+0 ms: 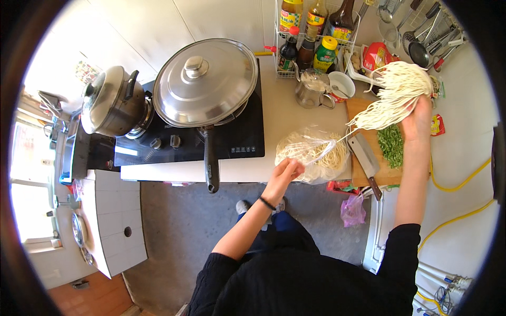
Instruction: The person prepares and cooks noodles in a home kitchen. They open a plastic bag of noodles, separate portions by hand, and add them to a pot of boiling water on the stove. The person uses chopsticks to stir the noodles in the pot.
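Observation:
My right hand [416, 114] holds up a thick bundle of fresh noodles [395, 94] above the wooden cutting board [357, 173]. From the bundle a few strands trail down to a clear plastic bag [288, 144] on the counter. More noodles [330, 156] lie in that bag. My left hand [286, 172] pinches the bag's near left edge. A cleaver [364, 156] with a wooden handle rests on the board, its handle past the counter's front edge. Beside it on the board is a pile of chopped greens [389, 146], partly hidden by my right forearm.
A lidded frying pan [205, 83] sits on the black gas stove [241, 138], its handle jutting past the counter. Left of it stands a lidded pot [114, 102]. Behind are a metal pitcher [310, 89], a white bowl [342, 85] and a wire rack [284, 74] of sauce bottles.

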`<state>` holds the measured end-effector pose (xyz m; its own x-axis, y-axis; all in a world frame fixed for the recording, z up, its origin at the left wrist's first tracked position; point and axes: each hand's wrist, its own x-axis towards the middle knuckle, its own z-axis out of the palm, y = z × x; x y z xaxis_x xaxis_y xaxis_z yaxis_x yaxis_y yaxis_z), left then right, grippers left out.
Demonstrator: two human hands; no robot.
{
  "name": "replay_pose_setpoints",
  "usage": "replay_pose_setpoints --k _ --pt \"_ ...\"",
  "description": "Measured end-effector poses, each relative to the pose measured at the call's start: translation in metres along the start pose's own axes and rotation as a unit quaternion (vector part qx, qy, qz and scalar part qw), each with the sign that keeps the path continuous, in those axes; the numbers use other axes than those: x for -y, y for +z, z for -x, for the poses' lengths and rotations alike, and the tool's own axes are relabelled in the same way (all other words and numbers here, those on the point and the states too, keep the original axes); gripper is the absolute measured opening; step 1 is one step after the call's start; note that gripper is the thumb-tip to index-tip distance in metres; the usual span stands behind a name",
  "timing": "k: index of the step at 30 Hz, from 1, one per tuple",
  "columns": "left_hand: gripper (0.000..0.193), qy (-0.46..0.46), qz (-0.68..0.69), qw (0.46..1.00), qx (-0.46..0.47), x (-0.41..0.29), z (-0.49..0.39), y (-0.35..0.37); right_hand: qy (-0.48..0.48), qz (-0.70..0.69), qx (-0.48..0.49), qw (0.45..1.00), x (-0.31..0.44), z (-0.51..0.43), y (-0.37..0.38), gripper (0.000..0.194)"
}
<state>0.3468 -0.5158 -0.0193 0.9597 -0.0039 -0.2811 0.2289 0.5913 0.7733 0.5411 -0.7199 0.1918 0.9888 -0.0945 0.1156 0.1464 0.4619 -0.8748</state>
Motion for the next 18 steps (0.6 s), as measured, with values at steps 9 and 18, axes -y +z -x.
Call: replay_pose_setpoints --k 9,18 --pt "0.014 0.056 -0.109 0.965 -0.234 -0.017 0.123 -0.151 -0.083 0.048 -0.077 0.992 0.067 -0.012 0.047 0.028" --pt "0.058 0.077 -0.222 0.908 -0.347 -0.048 0.271 -0.341 -0.191 0.088 -0.137 0.968 0.146 0.009 0.126 0.034"
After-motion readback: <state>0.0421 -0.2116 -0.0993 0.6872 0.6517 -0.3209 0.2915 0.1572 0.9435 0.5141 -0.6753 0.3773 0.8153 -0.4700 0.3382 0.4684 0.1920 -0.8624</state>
